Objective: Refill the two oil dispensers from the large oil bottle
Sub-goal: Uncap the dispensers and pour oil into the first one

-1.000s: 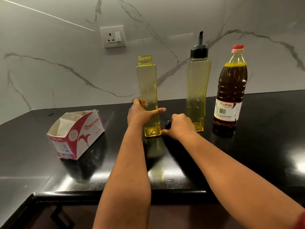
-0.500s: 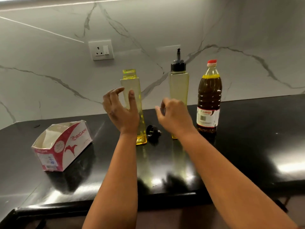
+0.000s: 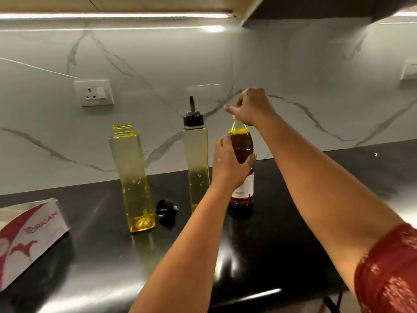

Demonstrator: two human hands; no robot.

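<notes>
The large bottle of dark oil (image 3: 243,145) stands upright on the black counter (image 3: 293,222) at the back. My left hand (image 3: 228,163) grips its body just below the shoulder. My right hand (image 3: 250,106) is curled over its cap, which is mostly hidden. An uncapped yellow dispenser (image 3: 132,177) stands to the left, nearly empty, and its black pourer cap (image 3: 166,208) lies on the counter beside it. A second yellow dispenser (image 3: 196,163), with its black spout cap on, stands between the open dispenser and the oil bottle.
An open red and white cardboard box (image 3: 29,238) lies at the counter's left edge. A marble backsplash with a wall socket (image 3: 94,93) rises behind the bottles. A lit cabinet underside (image 3: 112,5) hangs overhead.
Both hands left the uncapped dispenser and its cap and moved right to the oil bottle. The left now grips its body, the right covers its cap. The camera tilted up.
</notes>
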